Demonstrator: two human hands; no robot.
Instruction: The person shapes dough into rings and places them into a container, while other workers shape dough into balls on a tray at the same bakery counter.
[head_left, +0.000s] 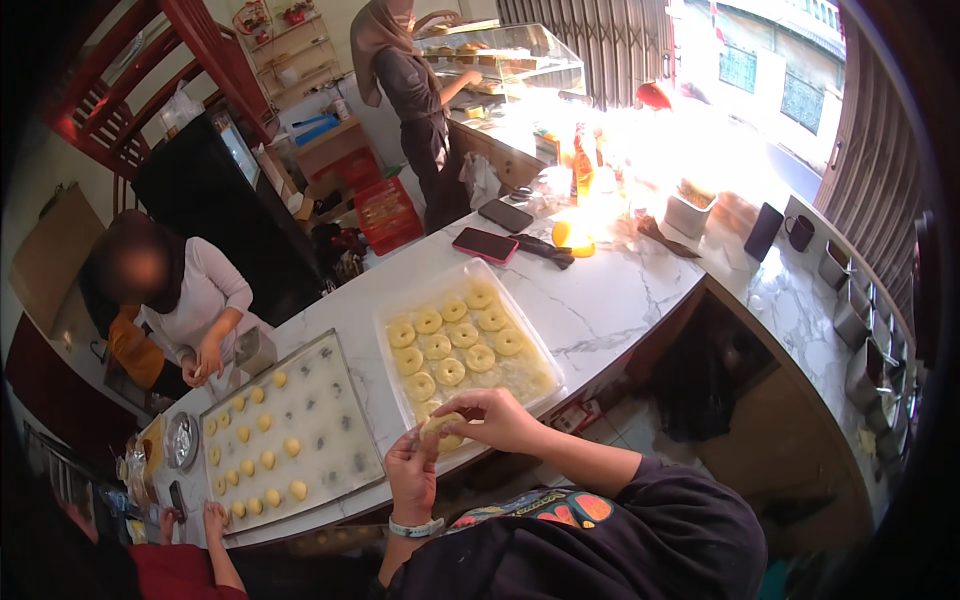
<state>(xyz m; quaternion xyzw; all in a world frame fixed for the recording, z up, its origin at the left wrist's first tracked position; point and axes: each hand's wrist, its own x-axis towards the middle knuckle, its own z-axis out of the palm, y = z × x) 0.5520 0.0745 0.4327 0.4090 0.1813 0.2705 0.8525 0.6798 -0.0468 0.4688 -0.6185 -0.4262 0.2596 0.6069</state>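
Note:
A piece of pale yellow ring dough is held up between both of my hands. My left hand, with a pale band at its wrist, grips it from the lower left with closed fingers. From the right, my right hand pinches the same piece. Just beyond and partly under my hands is a whitish rectangular tray dusted with flour. Rows of dough rings with small centre holes lie in it. To the left, a large flat sheet tray carries several small dough balls.
Beyond the trays lie two phones and dark cloths. Metal containers line the counter's right edge. At left, a person works dough; another person's hand nears the sheet tray. Someone stands by a glass case.

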